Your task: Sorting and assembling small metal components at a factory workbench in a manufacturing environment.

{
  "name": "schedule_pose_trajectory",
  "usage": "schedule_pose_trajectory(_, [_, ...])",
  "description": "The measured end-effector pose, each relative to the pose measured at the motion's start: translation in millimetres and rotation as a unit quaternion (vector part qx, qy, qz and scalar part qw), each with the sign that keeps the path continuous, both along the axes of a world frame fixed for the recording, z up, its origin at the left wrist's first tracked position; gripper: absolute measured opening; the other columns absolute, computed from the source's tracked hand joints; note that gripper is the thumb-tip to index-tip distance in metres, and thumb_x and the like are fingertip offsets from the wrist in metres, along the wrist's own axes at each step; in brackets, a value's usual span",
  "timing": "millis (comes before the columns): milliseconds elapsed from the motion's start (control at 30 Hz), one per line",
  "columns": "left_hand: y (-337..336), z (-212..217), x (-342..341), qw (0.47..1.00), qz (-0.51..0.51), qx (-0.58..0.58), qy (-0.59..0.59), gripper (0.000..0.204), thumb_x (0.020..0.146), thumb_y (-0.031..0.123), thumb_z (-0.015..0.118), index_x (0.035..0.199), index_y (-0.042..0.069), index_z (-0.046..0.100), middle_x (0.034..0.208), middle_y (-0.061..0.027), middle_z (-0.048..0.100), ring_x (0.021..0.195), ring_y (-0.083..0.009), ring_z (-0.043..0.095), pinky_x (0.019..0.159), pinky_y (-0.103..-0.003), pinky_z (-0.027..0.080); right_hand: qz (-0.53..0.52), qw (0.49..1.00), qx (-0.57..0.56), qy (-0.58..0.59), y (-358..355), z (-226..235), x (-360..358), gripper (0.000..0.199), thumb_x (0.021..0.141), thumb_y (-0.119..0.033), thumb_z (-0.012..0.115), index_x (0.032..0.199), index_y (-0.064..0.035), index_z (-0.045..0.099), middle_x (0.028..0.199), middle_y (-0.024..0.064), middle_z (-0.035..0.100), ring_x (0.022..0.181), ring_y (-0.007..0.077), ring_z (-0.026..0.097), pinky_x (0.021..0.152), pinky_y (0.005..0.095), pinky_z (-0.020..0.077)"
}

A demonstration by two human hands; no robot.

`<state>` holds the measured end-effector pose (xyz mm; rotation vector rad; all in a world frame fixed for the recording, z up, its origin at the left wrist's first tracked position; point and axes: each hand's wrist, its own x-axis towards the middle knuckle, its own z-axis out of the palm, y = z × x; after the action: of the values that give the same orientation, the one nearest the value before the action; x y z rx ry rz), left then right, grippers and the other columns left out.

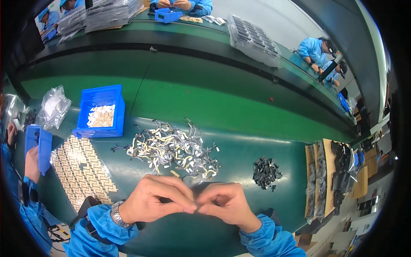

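My left hand (156,198) and my right hand (227,204) meet fingertip to fingertip over the near middle of the green table (184,237). Thumb and forefinger are pinched on both; whatever lies between them is too small or hidden to make out. Just beyond my hands spreads a loose pile of small dark cable pieces (171,147) with white and yellowish parts. To the right sits a heap of small black parts (266,172). A sheet of tan adhesive-looking pieces (81,169) lies left of my left hand, some of its places bare.
A blue bin (99,132) with small pale pieces stands far left, beside a clear plastic bag (53,107). At the left edge a co-worker's hand (32,165) reaches to another blue bin (45,150). Cardboard-backed stacks (327,180) line the right end. Other people work across the aisle.
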<state>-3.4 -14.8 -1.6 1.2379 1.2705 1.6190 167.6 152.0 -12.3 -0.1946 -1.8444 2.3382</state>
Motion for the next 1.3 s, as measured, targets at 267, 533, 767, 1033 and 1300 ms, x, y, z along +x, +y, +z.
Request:
schedule_pose_trajectory(267, [3.7,-2.1,-0.9,0.999,-0.014,-0.024,-0.035,0.016,0.077,-0.006,0.085,0.091,0.0,0.08,0.094,-0.0151,0.075,0.084,-0.0204,0.072,0.073,-0.031,0.059,0.055,0.998,-0.002,0.015,4.5,5.1,-2.0,0.011,0.092,-0.003,0.076,0.099,0.004,0.071,0.096,0.0073,0.066,0.083,0.0101,0.06,0.07,0.0252,0.0477])
schedule_pose_trajectory(533, [1.6,-3.0,0.4,0.997,-0.007,-0.033,-0.072,0.019,0.076,-0.008,0.084,0.093,-0.003,0.077,0.096,-0.0167,0.075,0.088,-0.0214,0.073,0.075,-0.031,0.061,0.055,0.998,0.003,0.031,-0.1,9.6,-4.0,0.008,0.096,0.0,0.07,0.102,0.0032,0.066,0.093,0.0047,0.062,0.084,0.0105,0.059,0.072,0.0263,0.0477])
schedule_pose_trajectory(767, [1.2,4.6,4.9,0.993,0.041,-0.084,-0.072,0.017,0.076,-0.006,0.085,0.091,-0.001,0.078,0.09,-0.0142,0.077,0.082,-0.0189,0.075,0.072,-0.029,0.061,0.044,0.999,0.013,0.001,-0.2,7.0,-2.3,0.009,0.095,-0.004,0.072,0.098,-0.0004,0.065,0.09,0.0004,0.058,0.078,0.0062,0.054,0.065,0.0244,0.0419])
schedule_pose_trajectory(1033, [-0.5,0.9,3.6,0.995,0.055,-0.052,0.07,0.016,0.076,0.001,0.087,0.09,0.003,0.08,0.088,-0.0115,0.079,0.078,-0.0189,0.076,0.069,-0.027,0.059,0.031,0.999,-0.004,-0.035,-2.9,3.9,-2.3,0.008,0.093,-0.002,0.072,0.095,-0.0004,0.064,0.086,-0.0008,0.058,0.076,0.005,0.053,0.065,0.024,0.0414])
schedule_pose_trajectory(1300, [4.8,-0.2,5.0,0.993,0.045,-0.01,0.111,0.019,0.077,0.002,0.086,0.095,0.003,0.08,0.092,-0.0116,0.077,0.08,-0.0211,0.075,0.072,-0.03,0.059,0.017,0.999,0.013,-0.049,-3.0,2.2,-1.7,0.008,0.097,-0.005,0.071,0.094,0.0018,0.067,0.085,0.0,0.062,0.074,0.0039,0.053,0.063,0.0216,0.0407])
